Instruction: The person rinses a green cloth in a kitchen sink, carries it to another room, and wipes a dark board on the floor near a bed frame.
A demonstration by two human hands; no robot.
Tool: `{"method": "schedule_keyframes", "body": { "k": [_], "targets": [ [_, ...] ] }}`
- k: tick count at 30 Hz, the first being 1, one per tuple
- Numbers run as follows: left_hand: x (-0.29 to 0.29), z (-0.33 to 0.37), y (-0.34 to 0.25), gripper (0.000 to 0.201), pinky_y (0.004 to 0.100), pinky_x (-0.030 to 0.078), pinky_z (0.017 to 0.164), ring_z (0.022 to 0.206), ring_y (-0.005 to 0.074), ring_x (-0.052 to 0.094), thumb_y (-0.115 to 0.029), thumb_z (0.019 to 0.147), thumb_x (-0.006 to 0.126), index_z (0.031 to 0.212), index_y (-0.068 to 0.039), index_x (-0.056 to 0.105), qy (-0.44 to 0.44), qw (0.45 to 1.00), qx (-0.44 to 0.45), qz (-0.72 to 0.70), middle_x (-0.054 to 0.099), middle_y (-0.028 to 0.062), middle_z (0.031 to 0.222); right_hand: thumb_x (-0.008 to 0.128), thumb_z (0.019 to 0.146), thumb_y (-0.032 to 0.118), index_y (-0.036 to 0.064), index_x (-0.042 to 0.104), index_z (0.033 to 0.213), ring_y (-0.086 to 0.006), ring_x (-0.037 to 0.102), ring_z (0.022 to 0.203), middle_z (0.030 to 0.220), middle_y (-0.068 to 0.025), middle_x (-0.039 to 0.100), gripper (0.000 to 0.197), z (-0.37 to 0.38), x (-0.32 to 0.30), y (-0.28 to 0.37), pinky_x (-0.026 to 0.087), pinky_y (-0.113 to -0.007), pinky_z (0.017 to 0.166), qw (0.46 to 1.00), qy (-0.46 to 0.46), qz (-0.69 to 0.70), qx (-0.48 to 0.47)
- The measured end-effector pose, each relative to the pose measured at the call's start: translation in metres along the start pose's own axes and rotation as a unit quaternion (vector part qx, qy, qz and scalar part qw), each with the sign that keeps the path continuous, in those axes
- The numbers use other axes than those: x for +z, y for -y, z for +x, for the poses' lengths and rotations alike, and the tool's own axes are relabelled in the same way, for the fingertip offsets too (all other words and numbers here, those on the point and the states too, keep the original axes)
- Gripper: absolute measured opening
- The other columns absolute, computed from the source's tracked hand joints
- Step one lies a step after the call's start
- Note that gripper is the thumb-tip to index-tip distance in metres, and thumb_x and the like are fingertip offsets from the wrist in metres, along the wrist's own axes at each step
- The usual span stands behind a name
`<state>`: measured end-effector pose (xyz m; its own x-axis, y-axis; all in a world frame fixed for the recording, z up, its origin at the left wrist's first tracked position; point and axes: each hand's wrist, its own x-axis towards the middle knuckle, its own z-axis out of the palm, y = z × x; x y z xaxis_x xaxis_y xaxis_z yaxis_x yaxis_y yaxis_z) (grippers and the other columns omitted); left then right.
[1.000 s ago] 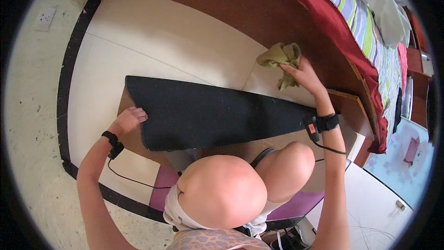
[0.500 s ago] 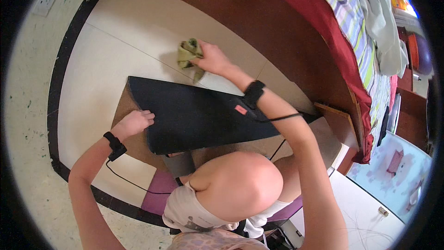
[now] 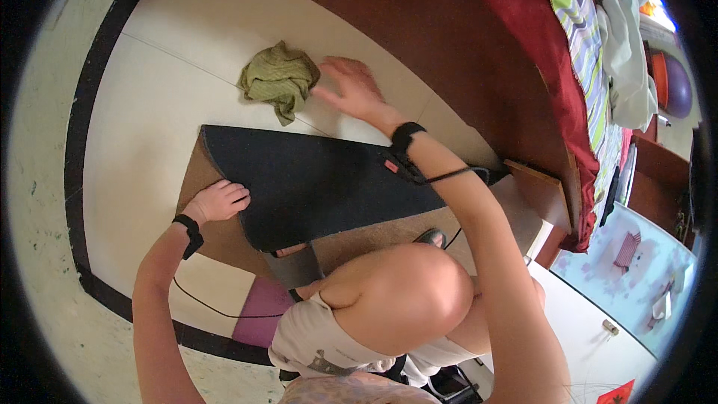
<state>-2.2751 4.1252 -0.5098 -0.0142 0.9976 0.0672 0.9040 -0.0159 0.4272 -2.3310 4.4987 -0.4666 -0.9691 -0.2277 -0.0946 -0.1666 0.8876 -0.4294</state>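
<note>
A brown floor mat (image 3: 374, 228) lies folded over, its black underside (image 3: 314, 180) facing up. My left hand (image 3: 219, 201) has its fingers curled over the fold's left edge, gripping it. On the pale tiles beyond the mat rests a crumpled green cloth (image 3: 279, 79). Just right of that cloth, my right hand (image 3: 350, 92) is slightly blurred, its fingers apart and nothing in it. Both wrists wear black bands with cables.
A dark wooden bed side (image 3: 449, 38) with striped bedding runs along the upper right. My bent knee (image 3: 419, 292) and a grey slipper (image 3: 295, 266) are at the mat's near edge. A purple mat (image 3: 262, 307) lies lower left, beside a black floor border (image 3: 75, 150).
My right hand has let go of the green cloth, which now lies spread looser on the tiles. The hand has drawn slightly right of it. My left hand stays at the mat's edge.
</note>
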Motion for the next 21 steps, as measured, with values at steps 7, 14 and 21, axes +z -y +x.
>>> {"method": "schedule_keyframes", "body": {
  "k": [7, 14, 21],
  "targets": [
    [0.023, 0.024, 0.005, 0.029, 0.0336, 0.038, 0.082, 0.096, 0.0197, 0.048, -0.017, 0.067, 0.059, 0.094, -0.010, 0.055, 0.005, 0.999, 0.014, -0.029, 0.053, 0.0043, 0.100, 0.047, 0.081, 0.021, 0.0098, 0.041, 0.121, -0.0274, 0.053, 0.096, 0.110, -0.0160, 0.052, 0.042, -0.069, -0.043, -0.080, 0.039, -0.042, 0.085, 0.941, 0.017, -0.070, 0.331],
    [0.003, 0.001, 0.001, 0.035, 0.0350, 0.037, 0.085, 0.098, 0.0218, 0.046, -0.018, 0.065, 0.061, 0.098, -0.009, 0.052, 0.045, 0.998, -0.033, 0.009, 0.050, 0.0061, 0.104, 0.042, 0.082, 0.013, 0.0189, 0.025, 0.133, -0.0315, 0.056, 0.090, 0.108, -0.0187, 0.053, 0.054, -0.060, -0.036, -0.075, 0.046, -0.041, 0.078, 0.951, 0.059, -0.156, 0.260],
    [0.008, 0.011, -0.005, 0.037, 0.0360, 0.036, 0.086, 0.099, 0.0222, 0.046, -0.018, 0.064, 0.061, 0.099, -0.009, 0.052, 0.034, 0.998, -0.058, 0.022, 0.049, 0.0065, 0.104, 0.039, 0.081, 0.003, 0.0268, 0.010, 0.136, -0.0335, 0.058, 0.085, 0.104, -0.0232, 0.053, 0.067, -0.074, -0.027, -0.112, 0.047, -0.043, 0.073, 0.952, -0.017, -0.238, 0.189]
  ]
}}
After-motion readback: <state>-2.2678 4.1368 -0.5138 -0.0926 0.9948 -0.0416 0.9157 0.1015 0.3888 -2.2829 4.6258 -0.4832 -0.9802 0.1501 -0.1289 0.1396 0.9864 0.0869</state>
